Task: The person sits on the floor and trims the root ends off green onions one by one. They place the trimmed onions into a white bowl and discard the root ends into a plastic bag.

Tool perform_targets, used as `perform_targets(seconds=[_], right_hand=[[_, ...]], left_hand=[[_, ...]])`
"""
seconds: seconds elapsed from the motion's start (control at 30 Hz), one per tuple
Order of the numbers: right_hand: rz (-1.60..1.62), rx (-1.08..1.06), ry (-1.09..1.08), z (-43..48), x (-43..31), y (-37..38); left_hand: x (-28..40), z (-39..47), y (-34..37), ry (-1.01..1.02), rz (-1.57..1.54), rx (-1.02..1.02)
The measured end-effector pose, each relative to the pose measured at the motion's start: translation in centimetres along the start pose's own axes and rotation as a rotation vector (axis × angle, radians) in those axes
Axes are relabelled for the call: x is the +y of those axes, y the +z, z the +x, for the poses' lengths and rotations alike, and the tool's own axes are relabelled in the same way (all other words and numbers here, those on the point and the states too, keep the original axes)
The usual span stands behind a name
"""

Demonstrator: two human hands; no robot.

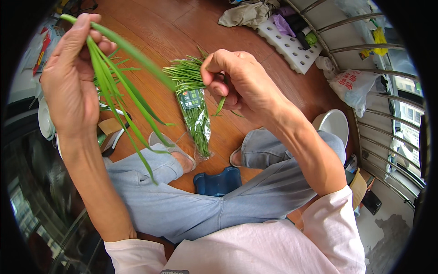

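Observation:
My left hand is raised at the upper left and pinches several long green chive leaves by their pale ends. Most of them fan downward; one longer blade, blurred, reaches right towards the middle. My right hand is curled, with short leaf pieces sticking out below its fingers. Between the hands, a bunch of chives lies on the wooden floor in a clear plastic bag bearing a printed label. The cut ends poke out of the bag's top, partly hidden by my right hand. More green leaves show behind my left hand.
A blue plastic object stands between my legs. A cardboard box is at the left. Towards the right are a white basin, a printed plastic bag and a metal railing. A white holed board lies farther off.

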State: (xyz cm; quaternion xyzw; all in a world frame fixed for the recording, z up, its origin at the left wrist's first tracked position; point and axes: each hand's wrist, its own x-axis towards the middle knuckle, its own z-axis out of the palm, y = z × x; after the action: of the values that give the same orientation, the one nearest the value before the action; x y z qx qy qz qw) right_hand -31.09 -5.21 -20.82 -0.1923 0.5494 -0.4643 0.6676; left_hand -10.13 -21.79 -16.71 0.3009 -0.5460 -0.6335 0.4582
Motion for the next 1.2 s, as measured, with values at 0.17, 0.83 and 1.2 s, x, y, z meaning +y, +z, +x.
perform_targets(seconds=[0.17, 0.83, 1.2], right_hand=[[-0.072, -0.048, -0.097, 0.7, 1.3, 0.6], [-0.566, -0.463, -0.212, 0.7, 2.7, 0.3], [0.000, -0.369, 0.208, 0.6, 4.0, 0.3]], left_hand=[[0.6, 0.7, -1.3, -0.030, -0.194, 0.034], [2.9, 3.3, -7.7, -0.077, -0.341, -0.072], [4.4, 3.1, -10.9, -0.070, -0.420, -0.032]])
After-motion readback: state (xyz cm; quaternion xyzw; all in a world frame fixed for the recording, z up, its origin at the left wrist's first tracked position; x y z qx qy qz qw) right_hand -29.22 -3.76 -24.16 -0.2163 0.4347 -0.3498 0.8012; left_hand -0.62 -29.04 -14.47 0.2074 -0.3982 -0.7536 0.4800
